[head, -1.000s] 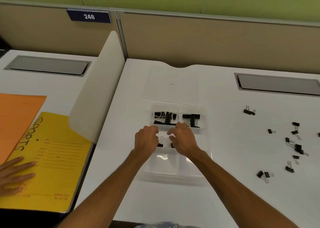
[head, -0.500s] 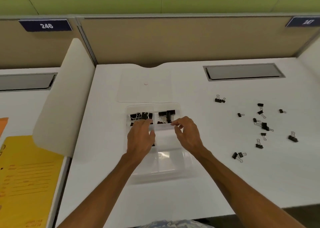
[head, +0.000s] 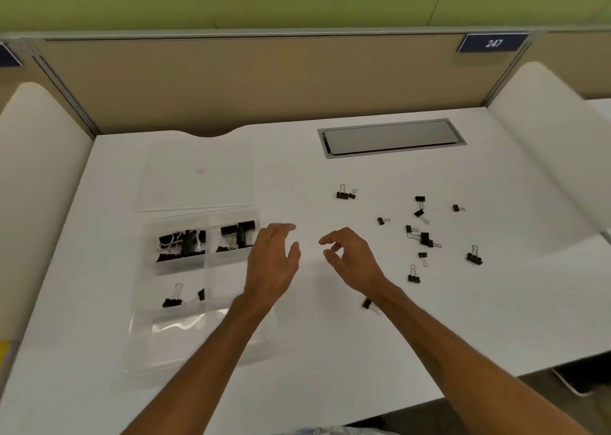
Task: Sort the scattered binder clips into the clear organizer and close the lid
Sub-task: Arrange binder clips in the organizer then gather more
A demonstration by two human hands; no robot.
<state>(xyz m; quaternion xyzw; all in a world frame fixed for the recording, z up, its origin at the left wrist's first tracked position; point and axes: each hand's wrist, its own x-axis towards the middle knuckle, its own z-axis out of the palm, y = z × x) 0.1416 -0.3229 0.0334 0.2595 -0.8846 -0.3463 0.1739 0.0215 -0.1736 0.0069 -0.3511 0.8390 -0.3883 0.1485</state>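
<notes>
both forearms are reaching forward over the white worktop (head: 330, 362) from its near edge, and the two hands are hanging side by side, close together but not touching. the left hand (head: 272, 266) is hovering palm down at the right edge of the clear organizer (head: 145, 305). its fingers (head: 281, 231) are stretching forward loosely and slightly spread, the thumb is sticking out to the right, and it is holding nothing. the right hand (head: 355, 264) is turning its back to the right, its fingers (head: 332, 236) are curling loosely toward the left hand with a gap between thumb and forefinger, and it too is carrying nothing. the organizer is lying to the left of the hands, with its lid (head: 198, 176) lying open and flat behind it. larger clips (head: 183, 244) are sitting in the two far compartments, and small clips (head: 172, 300) in the next compartment nearer on the left. the scattered binder clips (head: 425, 238) are lying loose on the worktop to the right of the right hand, and a single clip (head: 366, 303) is peeking out just beside the right wrist. a grey cable hatch (head: 391, 136) is sitting at the back of the worktop.
</notes>
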